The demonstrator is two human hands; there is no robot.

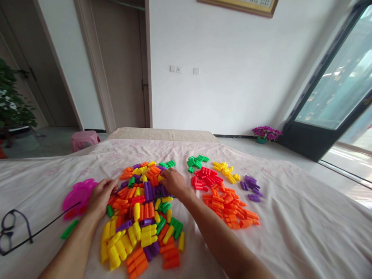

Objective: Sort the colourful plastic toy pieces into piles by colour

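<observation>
A mixed pile of plastic pieces in orange, yellow, purple, green and red lies on the cloth. At its left edge is my left hand, fingers curled against orange pieces; what it holds, if anything, is hidden. My right hand reaches into the pile's upper right, its fingers closed at a yellow piece. To the right lie single-colour groups: green pieces, red pieces, yellow pieces, purple pieces and orange pieces.
A pink plate-like item and a green piece lie left of the pile, near black glasses. Beyond the cloth-covered surface are a pink stool, plants, doors and a wall.
</observation>
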